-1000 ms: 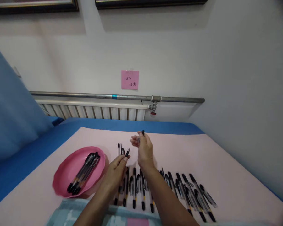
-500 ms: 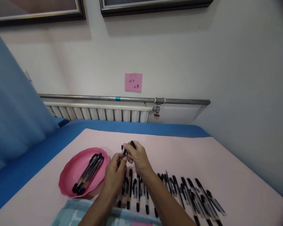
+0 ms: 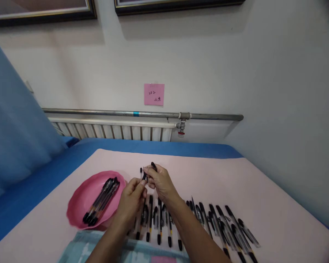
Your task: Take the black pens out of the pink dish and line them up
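My left hand (image 3: 131, 199) and my right hand (image 3: 160, 182) meet above the pink sheet (image 3: 263, 197), both pinched on one black pen (image 3: 148, 171). The left fingers grip its lower part and the right fingers close round its black upper end. Below my hands a row of black and clear pens (image 3: 208, 219) lies side by side, reaching to the right. A pink dish (image 3: 76, 204) to the left holds several black pens (image 3: 101, 201). A pen part (image 3: 141, 171) lies just beyond my hands.
The pink sheet covers a blue table (image 3: 159, 148) that stands against a white wall. A radiator (image 3: 112, 129) and a metal pipe (image 3: 142, 114) run behind it. A pink sticky note (image 3: 154, 94) hangs on the wall. Blue fabric (image 3: 13, 124) hangs at left.
One second ago my hands were apart, each holding a pen piece. They have come together and now both hold the same pen. The camera shifted slightly.
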Motion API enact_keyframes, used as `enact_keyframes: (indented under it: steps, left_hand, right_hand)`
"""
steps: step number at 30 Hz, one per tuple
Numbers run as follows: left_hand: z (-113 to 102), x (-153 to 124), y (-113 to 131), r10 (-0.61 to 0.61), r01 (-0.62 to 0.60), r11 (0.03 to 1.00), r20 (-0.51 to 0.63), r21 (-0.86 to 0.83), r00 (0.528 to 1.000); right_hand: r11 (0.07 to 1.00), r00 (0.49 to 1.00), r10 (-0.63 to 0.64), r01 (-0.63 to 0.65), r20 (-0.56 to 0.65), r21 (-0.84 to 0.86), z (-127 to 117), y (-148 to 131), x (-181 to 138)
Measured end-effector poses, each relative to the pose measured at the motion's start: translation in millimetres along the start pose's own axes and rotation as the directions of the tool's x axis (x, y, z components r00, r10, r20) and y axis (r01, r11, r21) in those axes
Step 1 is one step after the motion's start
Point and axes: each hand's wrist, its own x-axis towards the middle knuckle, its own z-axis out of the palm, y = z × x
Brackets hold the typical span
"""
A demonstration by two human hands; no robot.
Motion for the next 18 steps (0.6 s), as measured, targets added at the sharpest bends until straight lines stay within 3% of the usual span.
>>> enact_keyframes:
  steps: [3, 7, 9, 13, 18]
  left_hand:
    - [-1.4, 0.2, 2.2, -0.059, 0.069, 0.988, 0.072, -0.136, 0.996]
    - [-4.5, 0.1, 4.4, -0.038, 0.044, 0.988, 0.04, -0.147, 0.998]
    - [-5.4, 0.1, 4.2, -0.02, 0.02, 0.992, 0.009, -0.122, 1.0]
    - [-4.9, 1.0, 1.0, 0.019, -0.02, 1.0, -0.028, -0.022, 0.999]
    - [-4.7, 4.3, -4.1, 0.127, -0.118, 0.981, -0.045, 0.156, 0.991]
  right_hand:
    - [0.998, 0.999, -0.003, 0.002, 0.032, 0.055, -1.8, -2.4, 0.8]
    - [0.989, 0.994, -0.101, 0.105, -0.047, 0.107, -7.0, -6.1, 3.0]
    - [0.99, 0.99, -0.106, 0.113, -0.089, 0.079, -8.1, -6.2, 2.9]
    - [0.998, 0.997, -0.062, 0.061, -0.052, -0.021, -3.7, -1.9, 0.5]
    - [0.989, 0.993, -0.099, 0.091, -0.062, -0.115, 0.9, 2.4, 0.8]
